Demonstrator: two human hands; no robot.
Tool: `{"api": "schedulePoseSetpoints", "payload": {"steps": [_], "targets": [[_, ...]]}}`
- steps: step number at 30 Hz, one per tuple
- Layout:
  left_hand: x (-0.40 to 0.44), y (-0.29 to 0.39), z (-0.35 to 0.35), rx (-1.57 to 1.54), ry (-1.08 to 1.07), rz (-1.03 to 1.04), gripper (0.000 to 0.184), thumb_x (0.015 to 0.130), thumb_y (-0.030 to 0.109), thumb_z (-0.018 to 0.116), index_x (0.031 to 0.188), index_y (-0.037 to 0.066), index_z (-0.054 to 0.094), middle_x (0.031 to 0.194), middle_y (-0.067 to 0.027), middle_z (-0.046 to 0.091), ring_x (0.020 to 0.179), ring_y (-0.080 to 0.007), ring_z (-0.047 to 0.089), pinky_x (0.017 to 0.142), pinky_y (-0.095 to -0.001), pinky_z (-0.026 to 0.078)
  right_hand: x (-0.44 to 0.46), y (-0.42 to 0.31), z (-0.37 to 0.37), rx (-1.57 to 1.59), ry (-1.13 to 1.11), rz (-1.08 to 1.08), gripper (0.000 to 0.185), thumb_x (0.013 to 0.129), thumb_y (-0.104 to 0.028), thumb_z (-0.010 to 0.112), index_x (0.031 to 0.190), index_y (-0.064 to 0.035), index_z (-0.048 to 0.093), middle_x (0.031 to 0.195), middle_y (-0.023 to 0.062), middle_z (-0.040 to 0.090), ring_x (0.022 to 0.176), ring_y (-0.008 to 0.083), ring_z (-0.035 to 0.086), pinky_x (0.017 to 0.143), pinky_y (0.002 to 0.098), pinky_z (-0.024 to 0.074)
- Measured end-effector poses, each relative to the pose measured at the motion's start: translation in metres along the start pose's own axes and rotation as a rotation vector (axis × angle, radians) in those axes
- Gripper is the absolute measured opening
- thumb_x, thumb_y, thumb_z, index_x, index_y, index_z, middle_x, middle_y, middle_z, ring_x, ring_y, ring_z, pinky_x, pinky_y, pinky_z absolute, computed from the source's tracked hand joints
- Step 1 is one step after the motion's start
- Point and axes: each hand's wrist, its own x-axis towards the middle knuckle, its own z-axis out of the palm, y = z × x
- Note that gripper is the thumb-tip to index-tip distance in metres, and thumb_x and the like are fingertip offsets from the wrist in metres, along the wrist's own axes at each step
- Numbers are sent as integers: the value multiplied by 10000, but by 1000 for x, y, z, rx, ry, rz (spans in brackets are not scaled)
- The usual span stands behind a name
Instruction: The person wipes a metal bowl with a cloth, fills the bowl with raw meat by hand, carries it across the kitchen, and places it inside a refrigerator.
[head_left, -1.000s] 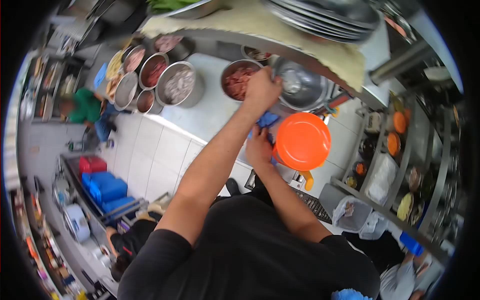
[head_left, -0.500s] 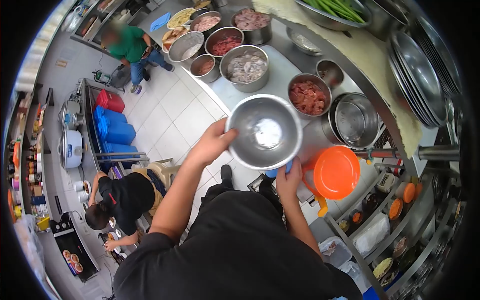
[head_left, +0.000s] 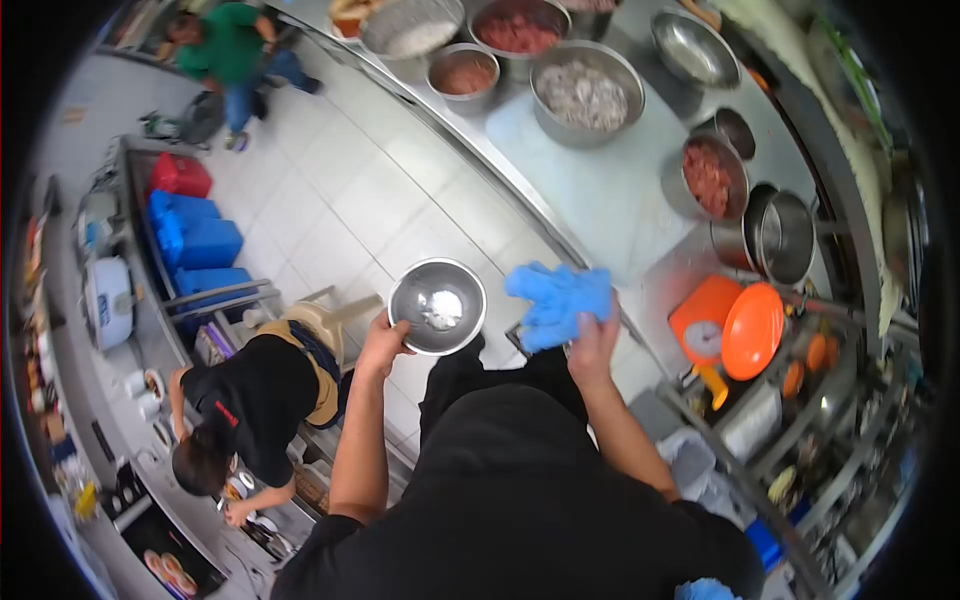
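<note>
A round metal bowl point(head_left: 437, 306) is in my left hand point(head_left: 384, 345), held by its rim with the thumb over the edge; it looks empty and shiny inside. My right hand point(head_left: 595, 345) grips a crumpled blue cloth or glove point(head_left: 560, 303), which hangs out to the left of the fingers. Bowl and blue bundle are apart, both in front of my body. To the right of my right hand, an orange scale point(head_left: 697, 318) stands on the counter with an orange round dish point(head_left: 752, 331) beside it.
On the counter point(head_left: 600, 215) stand a pot of pale pieces point(head_left: 587, 95), a pot of red meat point(head_left: 712, 180) and empty metal pots point(head_left: 783, 235). A co-worker in black point(head_left: 260, 400) bends over the left worktop. Another person in green point(head_left: 228, 45) stands at the upper left.
My left hand has moved down and left with the bowl, away from the counter. My right hand has raised the blue bundle into full view. The view has shifted, showing the orange scale.
</note>
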Motion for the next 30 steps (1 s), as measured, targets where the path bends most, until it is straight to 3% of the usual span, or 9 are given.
{"api": "schedulePoseSetpoints", "payload": {"steps": [6,10,13,16,17,19,22,25,30], "targets": [[95,-102,-34,145,-47,-17,485,870,81,589,1318,-40,448,1055,-211,661,796,-264,704,533,-357,591,-27,137,25,-229,191,370,344,990,-190,619,1251,13,524,1146,111,613,1020,178,583,931,336,484],[156,-137,-37,44,-99,-110,582,881,73,581,1433,-6,412,973,-201,678,577,-235,663,461,-350,546,-7,207,-14,-162,595,502,303,1003,-211,620,1212,-5,542,1189,108,641,1117,216,624,989,359,504],[196,-142,-32,107,-131,-82,593,899,85,557,1471,12,419,1022,-182,690,676,-204,678,483,-314,554,24,230,-48,-348,912,676,324,1020,-223,598,1257,-6,554,1151,134,673,1053,271,669,891,413,564],[221,-139,-16,63,-157,-68,583,955,100,512,1527,70,402,1043,-136,682,786,-186,671,591,-319,564,42,279,-140,-295,713,677,430,994,-296,651,1269,13,534,1169,164,670,1015,301,697,869,445,590],[229,-142,-10,57,-156,-49,583,956,104,505,1530,79,408,1043,-124,683,799,-181,668,605,-313,558,55,297,-164,-411,845,651,507,976,-351,676,1278,36,549,1224,212,668,1007,350,716,893,457,600],[246,-161,4,-32,-162,-59,567,970,128,511,1529,91,420,1040,-110,683,803,-174,661,614,-303,546,89,307,-182,-850,1056,808,585,970,-383,676,1354,35,534,1303,258,639,1088,398,697,921,473,597],[265,-181,29,-114,-189,-154,552,993,168,523,1533,105,426,1040,-92,682,809,-160,653,628,-295,533,106,342,-202,-1316,721,738,632,972,-388,671,1423,20,503,1374,282,591,1195,422,647,974,491,574],[282,-200,51,-190,-248,-244,516,1032,188,511,1536,115,427,1134,-106,677,847,-164,646,701,-312,538,109,371,-197,-1750,692,664,575,977,-391,635,1375,16,554,1366,279,591,1269,409,603,1033,519,529],[295,-210,83,-229,-207,-221,448,1057,274,512,1465,92,484,1029,-60,688,804,-133,648,661,-307,537,109,375,-220,-1594,953,800,467,979,-361,602,1269,5,616,1365,259,601,1215,398,637,997,486,546]]}}
